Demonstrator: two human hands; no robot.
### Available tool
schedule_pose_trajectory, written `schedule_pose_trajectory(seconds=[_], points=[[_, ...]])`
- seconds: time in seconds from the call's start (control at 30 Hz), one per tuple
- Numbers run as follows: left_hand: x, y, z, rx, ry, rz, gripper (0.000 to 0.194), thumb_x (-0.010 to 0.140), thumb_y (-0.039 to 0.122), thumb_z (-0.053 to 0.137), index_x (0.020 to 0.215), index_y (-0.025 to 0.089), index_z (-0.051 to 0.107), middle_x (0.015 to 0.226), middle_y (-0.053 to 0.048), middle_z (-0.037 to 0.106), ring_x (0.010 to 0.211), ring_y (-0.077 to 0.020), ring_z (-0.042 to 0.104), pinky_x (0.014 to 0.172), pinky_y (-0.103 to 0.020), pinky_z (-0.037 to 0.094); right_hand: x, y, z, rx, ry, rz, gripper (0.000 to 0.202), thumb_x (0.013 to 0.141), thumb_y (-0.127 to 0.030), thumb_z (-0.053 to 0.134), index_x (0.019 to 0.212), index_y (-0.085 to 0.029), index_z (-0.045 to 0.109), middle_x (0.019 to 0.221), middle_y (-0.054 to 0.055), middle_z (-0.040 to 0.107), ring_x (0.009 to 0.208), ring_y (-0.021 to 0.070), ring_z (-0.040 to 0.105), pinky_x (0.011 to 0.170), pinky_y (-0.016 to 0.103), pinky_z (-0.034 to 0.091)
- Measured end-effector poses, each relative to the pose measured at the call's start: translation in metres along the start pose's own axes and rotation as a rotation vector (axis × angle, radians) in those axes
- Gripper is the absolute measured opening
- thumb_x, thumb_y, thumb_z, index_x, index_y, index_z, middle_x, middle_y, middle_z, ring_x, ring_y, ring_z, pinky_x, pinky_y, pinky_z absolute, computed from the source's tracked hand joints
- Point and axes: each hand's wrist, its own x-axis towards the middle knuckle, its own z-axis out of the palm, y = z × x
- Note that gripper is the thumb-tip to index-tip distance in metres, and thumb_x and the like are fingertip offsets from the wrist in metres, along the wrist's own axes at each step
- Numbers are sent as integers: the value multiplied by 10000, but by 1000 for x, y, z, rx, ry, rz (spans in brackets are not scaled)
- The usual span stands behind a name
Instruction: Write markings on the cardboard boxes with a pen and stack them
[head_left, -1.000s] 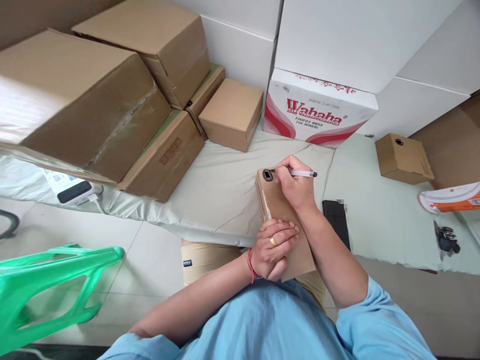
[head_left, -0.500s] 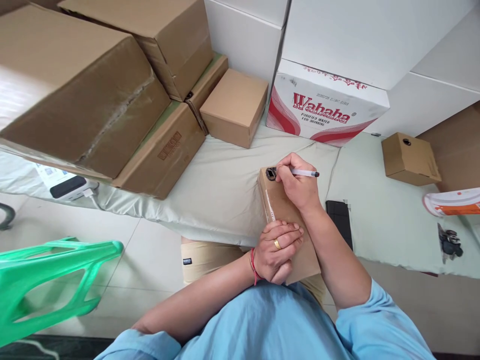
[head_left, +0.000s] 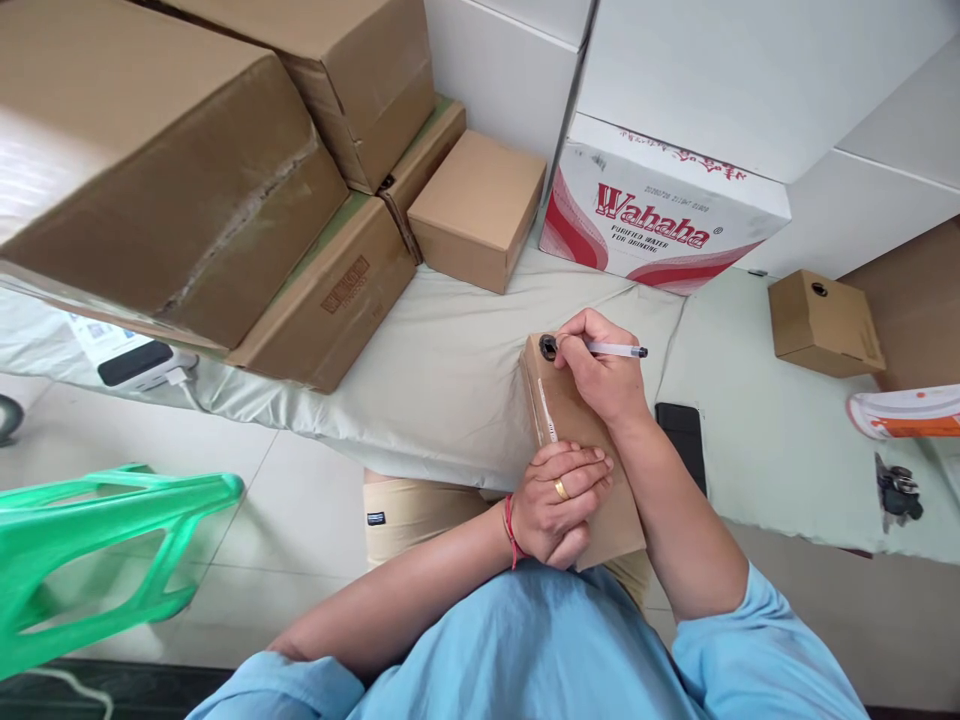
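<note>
My right hand is closed on a pen with a clear barrel and a dark end. Its fingers are beside a dark round piece at the far end of a brown cardboard box. The pen's tip is hidden by the fingers. Across the box's near part lies my left hand, with fingers curled and a gold ring on one. A thin white strip with small print runs along the box's left side up to this hand. Whatever the left fingers hold, if anything, is hidden.
Large cartons and a smaller box stand at the back left. A Wahaha carton is behind. To the right are a black phone, a small box and a dark object. A green stool stands lower left.
The view has shifted slightly, so most things sit a little further right. Both hands keep nearly the same pose on the box, and the pen is still held.
</note>
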Motion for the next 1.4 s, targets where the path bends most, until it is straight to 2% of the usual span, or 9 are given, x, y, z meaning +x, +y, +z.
schedule_pose_trajectory(seconds=[0.23, 0.53, 0.73, 0.97, 1.17, 1.4], points=[[-6, -1, 1, -27, -37, -11, 620, 806, 268, 490, 1379, 117, 671, 1271, -148, 819, 1240, -299, 751, 1137, -456, 498, -1, 0, -1, 1, 0, -6, 161, 864, -242, 598, 707, -249, 632, 587, -56, 614, 570, 141, 496, 636, 298, 408], [-2, -1, 1, -16, -13, 0, 573, 834, 274, 476, 1343, 121, 688, 1226, -142, 833, 1200, -284, 767, 1120, -437, 510, -2, 1, -1, 17, -2, -11, 173, 854, -246, 589, 682, -249, 601, 567, -63, 565, 554, 133, 464, 609, 299, 384], [-4, -2, 2, -37, -17, 0, 594, 840, 277, 478, 1381, 136, 678, 1267, -145, 822, 1209, -297, 769, 1123, -462, 521, -2, 3, -1, 36, 2, -18, 185, 839, -239, 574, 655, -254, 560, 558, -61, 536, 549, 132, 449, 604, 300, 373], [0, -2, 1, -7, 16, 18, 538, 858, 283, 471, 1309, 116, 713, 1194, -139, 839, 1190, -267, 765, 1099, -425, 537, -3, 3, 0, 31, 17, -27, 213, 822, -246, 559, 616, -257, 508, 548, -56, 490, 548, 133, 430, 598, 304, 358], [0, -1, 1, 6, 6, 10, 500, 864, 280, 448, 1259, 143, 722, 1191, -128, 842, 1165, -273, 783, 1077, -433, 533, -5, 2, 0, 12, 63, -46, 225, 826, -254, 544, 609, -257, 487, 539, -60, 457, 544, 129, 410, 588, 304, 355], [3, -1, 1, 6, 29, 21, 456, 850, 271, 471, 1193, 118, 729, 1149, -144, 843, 1158, -263, 772, 1098, -412, 513, -7, 0, -1, -14, 126, -37, 243, 823, -256, 540, 595, -257, 458, 529, -65, 411, 549, 127, 382, 579, 306, 333]])
